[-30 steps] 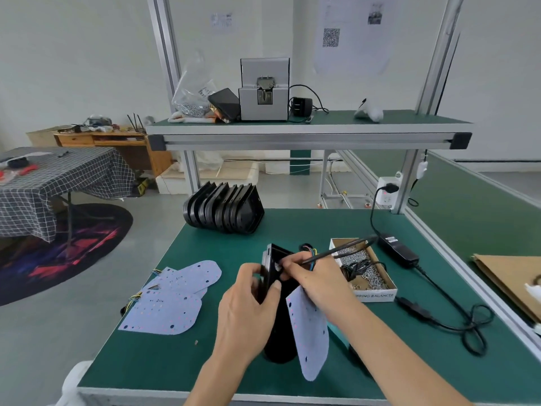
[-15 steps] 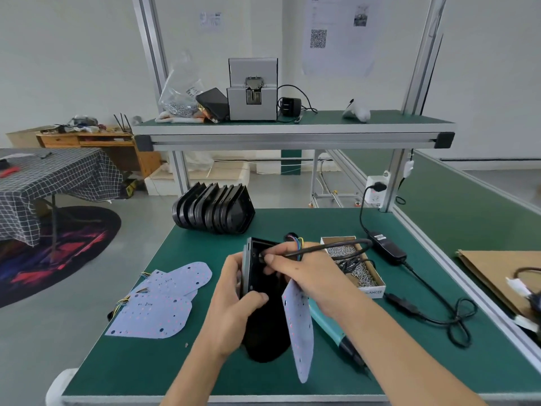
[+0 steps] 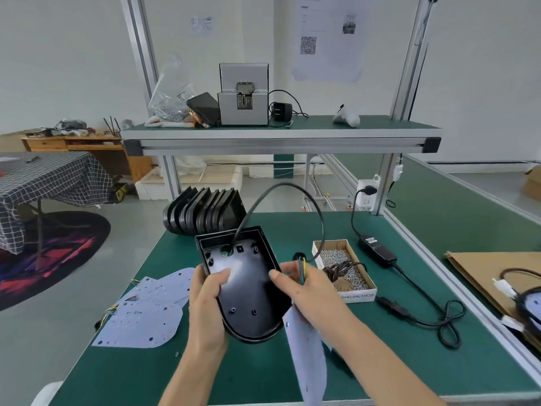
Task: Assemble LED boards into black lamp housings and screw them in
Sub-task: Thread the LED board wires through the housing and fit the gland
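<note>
I hold a black lamp housing (image 3: 248,291) above the green bench, its hollow inside facing me. My left hand (image 3: 209,303) grips its left edge, thumb inside the shell. My right hand (image 3: 304,288) grips its right edge and pinches coloured wires (image 3: 302,266). A white LED board (image 3: 307,356) hangs edge-on from those wires under my right wrist. A black cable (image 3: 292,189) loops up out of the housing's round hole and arcs down to my right hand.
Several white LED boards (image 3: 146,312) lie at the left of the bench. A row of black housings (image 3: 205,212) stands at the back. A cardboard box of screws (image 3: 342,266) sits right of my hands, beside a power adapter (image 3: 377,250) and its cord. A shelf overhead carries a grey machine (image 3: 243,95).
The housing has turned from edge-on to open side facing me. The black cable now runs through its hole and arcs high above. My view has moved closer.
</note>
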The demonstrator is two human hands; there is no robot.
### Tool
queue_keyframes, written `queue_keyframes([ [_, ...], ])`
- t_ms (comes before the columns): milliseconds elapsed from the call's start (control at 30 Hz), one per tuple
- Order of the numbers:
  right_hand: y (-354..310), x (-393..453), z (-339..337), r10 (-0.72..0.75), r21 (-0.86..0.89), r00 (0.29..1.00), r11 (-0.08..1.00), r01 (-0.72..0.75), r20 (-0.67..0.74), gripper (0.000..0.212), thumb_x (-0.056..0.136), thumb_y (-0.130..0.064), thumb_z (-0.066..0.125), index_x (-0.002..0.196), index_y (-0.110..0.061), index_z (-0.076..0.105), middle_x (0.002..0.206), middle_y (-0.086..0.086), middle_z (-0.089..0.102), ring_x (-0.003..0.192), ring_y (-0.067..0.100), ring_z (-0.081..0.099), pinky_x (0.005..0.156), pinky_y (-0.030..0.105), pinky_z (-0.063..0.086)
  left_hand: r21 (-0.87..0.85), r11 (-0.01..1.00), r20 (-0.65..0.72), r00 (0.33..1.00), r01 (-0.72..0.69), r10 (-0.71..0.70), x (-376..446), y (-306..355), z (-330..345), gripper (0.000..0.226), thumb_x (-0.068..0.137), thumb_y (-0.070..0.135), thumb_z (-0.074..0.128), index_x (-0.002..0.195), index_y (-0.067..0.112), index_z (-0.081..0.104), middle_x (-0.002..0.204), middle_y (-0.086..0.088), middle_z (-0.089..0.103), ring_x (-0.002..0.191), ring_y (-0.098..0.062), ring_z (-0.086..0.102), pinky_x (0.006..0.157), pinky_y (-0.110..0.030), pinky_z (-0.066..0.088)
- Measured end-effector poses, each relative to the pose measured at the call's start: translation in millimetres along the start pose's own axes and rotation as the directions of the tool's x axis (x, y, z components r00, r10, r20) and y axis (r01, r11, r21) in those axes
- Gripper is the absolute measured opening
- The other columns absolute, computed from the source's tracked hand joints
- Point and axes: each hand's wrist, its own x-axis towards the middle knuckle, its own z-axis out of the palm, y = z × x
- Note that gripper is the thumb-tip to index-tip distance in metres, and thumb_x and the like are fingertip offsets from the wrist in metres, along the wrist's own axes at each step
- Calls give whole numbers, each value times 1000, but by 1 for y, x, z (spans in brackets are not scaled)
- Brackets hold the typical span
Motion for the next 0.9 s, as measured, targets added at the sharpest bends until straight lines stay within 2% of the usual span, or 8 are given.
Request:
queue_keyframes([
  [100, 5, -7, 7, 15, 193, 990, 980, -42, 137, 28, 91, -36, 77, 77, -14, 67, 75, -4, 67, 67, 10, 62, 62, 17, 47, -82, 997, 34, 999, 15, -12, -3, 2, 6, 51, 83, 56, 63, 107, 12, 73, 106, -19, 72, 97, -34, 67, 85, -48, 53],
  [167, 3, -8, 6, 48, 353, 992, 931, -88, 121, 22, 91, -27, 77, 77, -18, 63, 69, 1, 57, 59, 12, 53, 52, 17, 39, -63, 998, 44, 999, -22, 25, -1, 4, 6, 75, 92, 72, 47, 108, 2, 70, 106, -11, 76, 97, -29, 72, 86, -40, 60],
  [300, -10, -5, -5, 155, 674, 982, 714, -186, 107, 13, 95, -14, 72, 85, -6, 68, 74, 11, 69, 54, 17, 63, 48, 24, 47, 307, 952, -181, 981, -10, 69, 6, -8, -18, 48, 106, 49, 51, 84, 7, 58, 70, 7, 70, 72, -18, 73, 72, -33, 52],
  [367, -18, 0, -12, 157, 798, 978, 566, -206, 140, 22, 89, -19, 72, 89, 1, 64, 57, 9, 63, 39, 15, 57, 39, 22, 44, 606, 791, -246, 966, 86, 84, 4, -21, -34, 37, 100, 41, 62, 80, 10, 54, 62, 2, 68, 64, -18, 70, 63, -34, 44],
  [467, -30, 15, -24, 217, 856, 975, 494, -152, 48, 30, 87, -30, 74, 86, -10, 52, 47, -1, 46, 33, 10, 32, 38, 20, 21, 799, 583, -233, 969, 147, 76, -3, -37, -53, 48, 96, 39, 68, 69, 13, 38, 57, -2, 48, 54, -23, 45, 58, -37, 38],
  [600, -52, 34, -45, 190, 884, 976, 467, 7, -108, 29, 94, -38, 73, 87, -15, 56, 52, -4, 46, 40, 11, 25, 42, 23, 19, 940, 258, -183, 968, 223, -169, -6, -39, -62, 31, 95, 29, 55, 69, 12, 48, 53, -1, 70, 74, -28, 66, 72, -31, 52],
  [800, -69, 44, -54, 61, 653, 965, 747, 126, -255, 37, 97, -37, 72, 81, -18, 46, 61, 1, 35, 41, 13, 28, 40, 23, 24, 993, -87, -109, 900, 80, -421, 1, -17, -54, 38, 96, 47, 46, 86, 13, 61, 58, 0, 73, 46, -16, 60, 74, -29, 59],
  [900, -61, 41, -45, 10, 481, 967, 869, 117, -253, 36, 98, -40, 72, 87, -14, 49, 69, 11, 32, 44, 16, 28, 44, 24, 25, 986, -168, -41, 982, 9, -185, 7, -3, -47, 55, 91, 73, 52, 79, 20, 53, 78, 7, 65, 68, -16, 60, 70, -31, 52],
])
